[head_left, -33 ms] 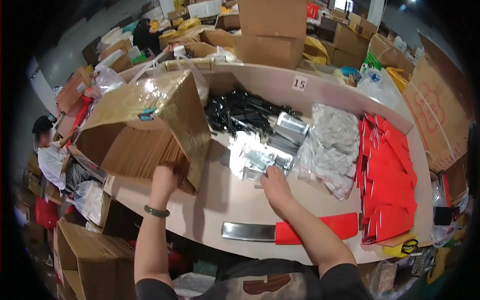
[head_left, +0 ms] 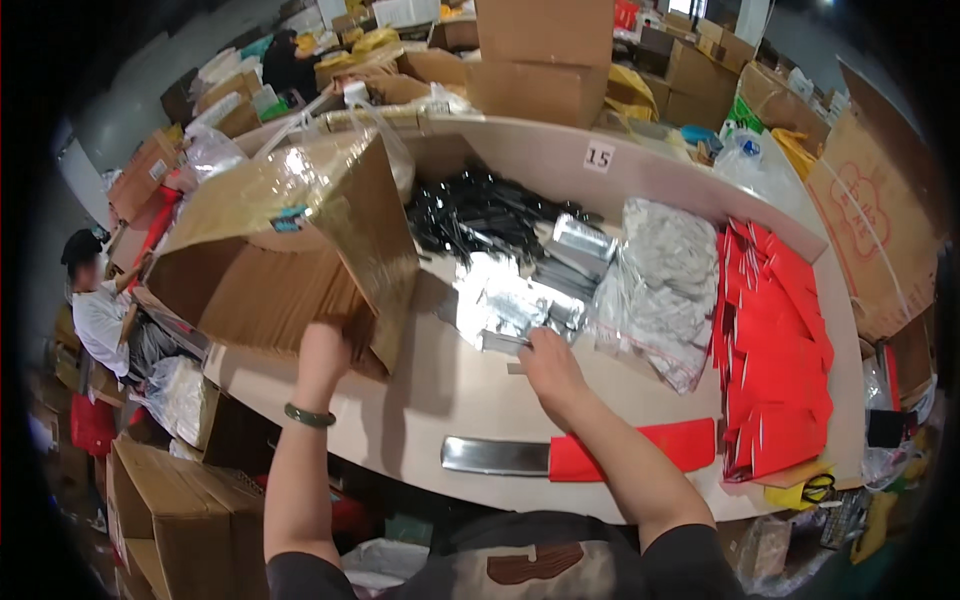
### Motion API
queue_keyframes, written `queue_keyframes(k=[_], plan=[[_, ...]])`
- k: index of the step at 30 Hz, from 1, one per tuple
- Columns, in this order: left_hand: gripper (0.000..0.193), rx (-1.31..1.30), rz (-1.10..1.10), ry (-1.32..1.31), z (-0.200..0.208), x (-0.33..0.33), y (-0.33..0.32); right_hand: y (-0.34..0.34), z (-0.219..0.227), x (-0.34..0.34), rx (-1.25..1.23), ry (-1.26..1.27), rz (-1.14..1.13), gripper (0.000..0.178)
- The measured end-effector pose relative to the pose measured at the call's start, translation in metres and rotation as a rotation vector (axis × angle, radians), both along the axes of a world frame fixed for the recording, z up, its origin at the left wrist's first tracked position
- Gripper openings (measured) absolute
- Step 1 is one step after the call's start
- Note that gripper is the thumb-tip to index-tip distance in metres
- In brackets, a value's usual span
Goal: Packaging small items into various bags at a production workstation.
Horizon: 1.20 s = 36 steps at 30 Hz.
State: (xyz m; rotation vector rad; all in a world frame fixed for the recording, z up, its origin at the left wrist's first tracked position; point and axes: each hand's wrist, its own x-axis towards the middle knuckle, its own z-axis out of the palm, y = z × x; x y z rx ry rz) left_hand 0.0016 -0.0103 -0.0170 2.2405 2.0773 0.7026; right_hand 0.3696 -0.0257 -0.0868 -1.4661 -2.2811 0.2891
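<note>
My left hand (head_left: 322,352), a green bangle on its wrist, reaches into a large cardboard box (head_left: 300,210) tipped on its side on the table. Its fingers close on the stack of flat brown sheets (head_left: 275,300) inside. My right hand (head_left: 548,366) rests at the near edge of a heap of shiny silver foil pouches (head_left: 505,300) and pinches one of them. In front of me on the pale table (head_left: 430,390) lie one silver pouch (head_left: 493,455) and a red envelope (head_left: 640,448), end to end.
A pile of black pouches (head_left: 480,212), clear bags of grey items (head_left: 665,280) and a stack of red envelopes (head_left: 775,350) fill the table's back and right. Cardboard boxes (head_left: 545,50) surround it. A person (head_left: 100,310) sits at the left.
</note>
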Motion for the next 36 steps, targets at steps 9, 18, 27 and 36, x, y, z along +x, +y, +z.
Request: queue_keyframes(k=[9,18,27,36], plan=[[0.021,0.447,0.22,0.078,0.007,-0.007,-0.009,-0.117,0.015,-0.02,-0.109,0.042,0.271,0.037],[0.01,-0.349,-0.118,-0.828,-0.036,0.039,-0.173,-0.147,0.035,0.062,-0.1,0.117,0.255,0.042],[0.021,-0.157,-0.415,-0.485,-0.048,0.169,-0.146,-0.145,0.024,0.033,-0.058,0.057,0.243,0.042],[0.057,-0.126,-0.489,-0.351,-0.013,0.212,-0.157,-0.133,0.022,0.032,0.063,0.117,0.187,0.034]])
